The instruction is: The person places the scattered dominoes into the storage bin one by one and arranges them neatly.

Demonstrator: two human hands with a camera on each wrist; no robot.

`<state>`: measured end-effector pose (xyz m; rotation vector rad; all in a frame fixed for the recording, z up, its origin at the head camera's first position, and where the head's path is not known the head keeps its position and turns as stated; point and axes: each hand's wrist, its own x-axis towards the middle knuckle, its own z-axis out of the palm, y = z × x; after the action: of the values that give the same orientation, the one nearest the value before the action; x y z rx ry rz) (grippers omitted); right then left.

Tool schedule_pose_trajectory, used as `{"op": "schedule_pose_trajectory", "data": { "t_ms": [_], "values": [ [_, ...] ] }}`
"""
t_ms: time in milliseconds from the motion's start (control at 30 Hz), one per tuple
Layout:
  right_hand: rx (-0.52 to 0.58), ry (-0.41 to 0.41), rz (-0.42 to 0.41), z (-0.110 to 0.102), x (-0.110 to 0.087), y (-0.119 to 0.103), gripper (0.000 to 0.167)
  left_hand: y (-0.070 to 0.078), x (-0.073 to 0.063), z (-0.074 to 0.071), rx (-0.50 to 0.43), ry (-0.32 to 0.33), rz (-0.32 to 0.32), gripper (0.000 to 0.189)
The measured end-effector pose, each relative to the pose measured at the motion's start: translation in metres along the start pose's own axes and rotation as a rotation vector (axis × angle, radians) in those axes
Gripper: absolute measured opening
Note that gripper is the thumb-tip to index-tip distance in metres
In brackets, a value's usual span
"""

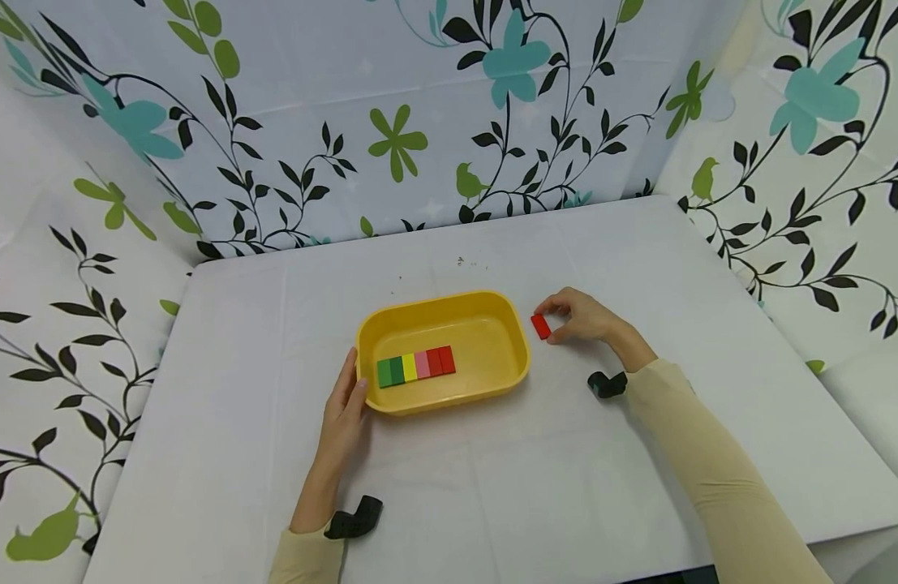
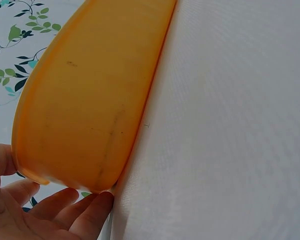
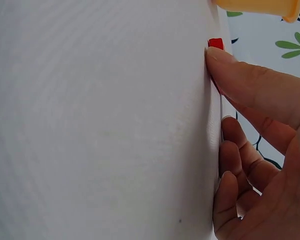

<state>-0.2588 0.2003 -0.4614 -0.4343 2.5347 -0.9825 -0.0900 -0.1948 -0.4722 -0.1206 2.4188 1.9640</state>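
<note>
A yellow tray [image 1: 492,386] lies on the white-covered table. Inside it, a row of small blocks [image 1: 415,367] runs side by side: light green, dark green, yellow, pink and red ones. My left hand [image 1: 342,418] holds the tray's left end, thumb by the rim and fingers along the outer wall; the left wrist view shows this end wall [image 2: 85,100] close up. To the right of the tray, my right hand [image 1: 586,318] pinches a red block [image 1: 540,327] between thumb and fingers at the tabletop. Most of that block [image 3: 216,43] is hidden behind the thumb in the right wrist view.
A white cloth [image 1: 434,487] covers the table. Patterned curtains [image 1: 273,122] hang behind it and at both sides. Small dark specks [image 1: 461,261] lie beyond the tray. Black wrist-worn pieces [image 1: 355,517] show at both cuffs. A dark object [image 1: 675,577] pokes in at the front edge.
</note>
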Motion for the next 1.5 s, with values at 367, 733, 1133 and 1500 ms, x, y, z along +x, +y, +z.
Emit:
{"op": "schedule_pose_trajectory", "data": {
  "t_ms": [367,733,1133,1500],
  "values": [
    [0.037,0.062,0.036,-0.004,0.000,0.001,0.050,-0.001,0.002,0.001,-0.004,0.004,0.010,0.055],
    [0.103,0.142,0.094,-0.013,-0.009,-0.005,0.051,0.001,0.002,0.000,0.005,0.005,-0.007,0.055],
    [0.162,0.202,0.041,-0.024,-0.020,-0.036,0.050,-0.001,0.002,-0.001,0.000,0.008,-0.022,0.054],
    [0.185,0.197,-0.022,-0.018,-0.025,-0.072,0.050,0.000,0.002,-0.002,0.005,-0.001,-0.025,0.055]
  ]
}}
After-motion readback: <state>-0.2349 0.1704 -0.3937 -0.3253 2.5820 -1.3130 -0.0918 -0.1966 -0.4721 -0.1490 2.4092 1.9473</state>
